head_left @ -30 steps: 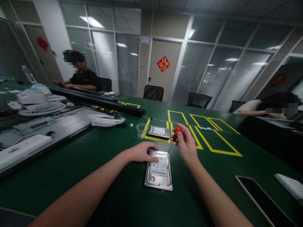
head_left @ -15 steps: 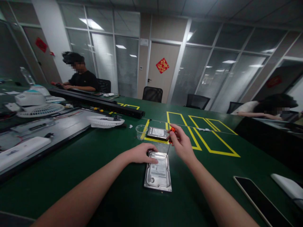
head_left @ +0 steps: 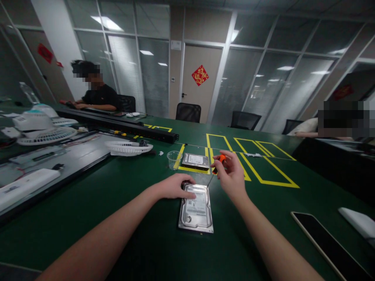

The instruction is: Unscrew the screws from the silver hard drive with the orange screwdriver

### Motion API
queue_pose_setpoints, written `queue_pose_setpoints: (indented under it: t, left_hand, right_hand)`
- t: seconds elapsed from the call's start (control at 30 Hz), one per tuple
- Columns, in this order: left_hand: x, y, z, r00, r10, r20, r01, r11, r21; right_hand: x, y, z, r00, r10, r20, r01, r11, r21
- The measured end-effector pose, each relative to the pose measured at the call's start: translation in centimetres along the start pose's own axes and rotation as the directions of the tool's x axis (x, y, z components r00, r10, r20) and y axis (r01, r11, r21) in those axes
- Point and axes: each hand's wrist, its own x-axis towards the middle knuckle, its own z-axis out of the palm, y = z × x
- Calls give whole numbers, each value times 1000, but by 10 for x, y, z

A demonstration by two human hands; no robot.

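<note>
A silver hard drive [head_left: 195, 212] lies label side up on the green table. My left hand [head_left: 177, 186] grips its far left corner, thumb on the lid and fingers curled over the far edge. In my right hand [head_left: 230, 171] is a screwdriver [head_left: 222, 159] with an orange and black handle. Its thin shaft slants down to the left, and the tip is at the drive's far right corner; whether it sits in a screw I cannot tell. Beyond my hands a second hard drive [head_left: 195, 161] rests inside a yellow tape outline, beside a clear plastic cup [head_left: 174, 160].
Yellow tape rectangles [head_left: 275, 182] mark the table's right half. A phone [head_left: 328, 242] lies at the near right. To the left are a white fan grille [head_left: 129, 147], a long black bar [head_left: 140, 130] and a white power strip [head_left: 29, 187]. Two people sit across the table.
The screwdriver has tilted further, its handle leaning right and away from upright, as my right hand shifted right. My left hand keeps its hold on the drive. The camera view has shifted slightly.
</note>
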Motion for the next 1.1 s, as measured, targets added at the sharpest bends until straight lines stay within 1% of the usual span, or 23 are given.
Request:
queue_pose_setpoints:
  t: [0.2, 0.33, 0.4, 0.47, 0.5, 0.57, 0.63, 0.7, 0.77, 0.83, 0.97, 1.1]
  left_hand:
    - [-1, -6, 2, 1000, 10, -16, -10, 1000, 22]
    - [0, -8, 1, 998, 51, -24, -50, 998, 39]
    - [0, -9, -5, 995, 72, -75, -69, 997, 39]
    - [-1, -11, -14, 983, 77, -164, -64, 995, 81]
    - [-2, -12, -20, 974, 67, -216, -40, 991, 125]
    - [-6, -17, -32, 967, 26, -255, 39, 969, 245]
    - [-12, -22, -41, 972, 11, -235, 56, 959, 276]
    - [-16, -26, -45, 987, -22, -160, 69, 952, 297]
    - [-18, -27, -45, 993, -63, -104, 93, 943, 320]
    - [-18, -25, -42, 994, -76, -81, 99, 937, 336]
    - [-12, -24, -34, 993, -66, -97, 95, 936, 338]
    - [-5, -27, -29, 988, -43, -151, 94, 931, 353]
  right_hand:
    - [-8, 0, -3, 998, -16, 61, 13, 999, 41]
    - [-11, 0, -2, 999, -32, 43, 30, 999, 45]
    - [-11, 0, -2, 999, -31, 34, 30, 999, 37]
    - [-10, 0, -3, 999, -30, 30, 29, 999, 24]
    - [-10, -1, -3, 999, -31, 29, 31, 999, 17]
    - [-11, -1, -3, 999, -38, 30, 38, 999, 5]
    - [-11, -1, -3, 998, -44, 34, 44, 999, -5]
    - [-12, -1, -3, 998, -45, 36, 45, 999, -11]
    - [-12, -1, -3, 998, -44, 38, 45, 999, -15]
    - [-12, 0, -3, 998, -46, 39, 47, 999, -23]
    - [-12, 0, -4, 998, -49, 43, 50, 998, -40]
    - [-12, -1, -3, 998, -48, 37, 49, 998, -29]
